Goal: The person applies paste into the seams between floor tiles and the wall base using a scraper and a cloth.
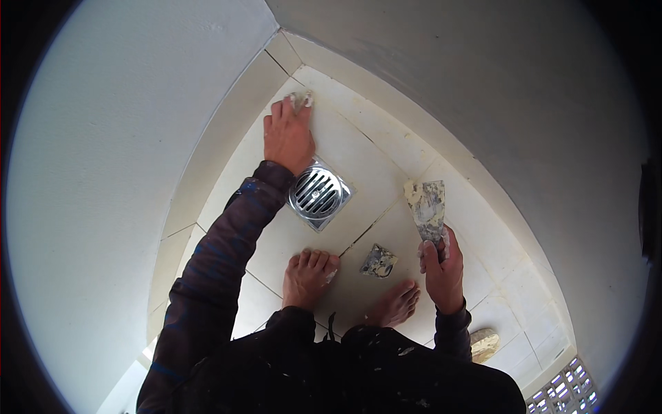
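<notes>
My left hand (pixel 288 134) reaches to the tiled floor near the far corner, just beyond a round metal floor drain (pixel 318 195) set in a square frame. Its fingers are bent, with pale paste on and around the fingertips; whatever they pinch or press is too small to make out. In my right hand (pixel 445 272) is a putty knife (pixel 427 207), gripped by its handle. The blade points away from me, smeared with cream-coloured paste, and a lump sits at its far left corner. A small square plate (pixel 378 262), also smeared with paste, lies between my bare feet.
White floor tiles (pixel 358 159) have dark joint lines, some with paste smears. Grey-white walls (pixel 124 124) rise on both sides above a tiled skirting (pixel 414 114). By my right forearm lies a rounded cream-coloured object (pixel 484 343). A perforated grid (pixel 567 388) shows at the lower right.
</notes>
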The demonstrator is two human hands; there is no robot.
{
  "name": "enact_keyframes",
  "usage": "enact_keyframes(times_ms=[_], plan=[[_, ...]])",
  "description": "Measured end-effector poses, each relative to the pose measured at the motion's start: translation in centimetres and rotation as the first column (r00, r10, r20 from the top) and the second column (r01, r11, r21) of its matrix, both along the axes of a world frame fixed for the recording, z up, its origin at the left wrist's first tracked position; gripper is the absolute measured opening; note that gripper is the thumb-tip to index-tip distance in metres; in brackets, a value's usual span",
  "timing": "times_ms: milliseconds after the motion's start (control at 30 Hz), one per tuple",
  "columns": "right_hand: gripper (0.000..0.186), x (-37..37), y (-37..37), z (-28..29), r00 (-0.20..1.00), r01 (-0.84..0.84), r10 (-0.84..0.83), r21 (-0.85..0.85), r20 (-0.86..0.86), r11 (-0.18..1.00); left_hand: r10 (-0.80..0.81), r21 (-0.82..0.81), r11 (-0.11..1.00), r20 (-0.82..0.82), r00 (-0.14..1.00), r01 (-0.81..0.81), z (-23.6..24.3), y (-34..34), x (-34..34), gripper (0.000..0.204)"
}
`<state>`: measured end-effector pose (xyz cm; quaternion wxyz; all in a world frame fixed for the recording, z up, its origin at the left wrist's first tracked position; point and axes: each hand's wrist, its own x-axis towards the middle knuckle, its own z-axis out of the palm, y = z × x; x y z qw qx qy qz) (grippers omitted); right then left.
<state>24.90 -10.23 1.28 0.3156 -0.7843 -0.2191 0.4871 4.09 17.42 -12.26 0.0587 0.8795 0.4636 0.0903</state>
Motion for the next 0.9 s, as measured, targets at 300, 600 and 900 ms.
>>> enact_keyframes(times_ms=[300,600,900], plan=[[0.041,0.0,-7.2,-2.7,0.944,0.149,-0.149,0.021,0.294,0.989,-0.247,-0.087,0.965,0.027,0.969,0.249,1.5,-8.2,4.4,0.041],[0.060,-1.4,-16.0,-3.0,0.795,0.024,0.040,-0.098,0.606,0.995,-0.428,-0.193,0.862,0.222,0.876,0.470,4.5,-11.0,4.5,0.041],[0.072,-3.9,-9.6,-1.5,0.707,-0.332,0.242,0.010,0.664,0.943,0.399,-0.922,0.135,0.386,0.831,0.363,6.4,-10.1,0.8,0.039]])
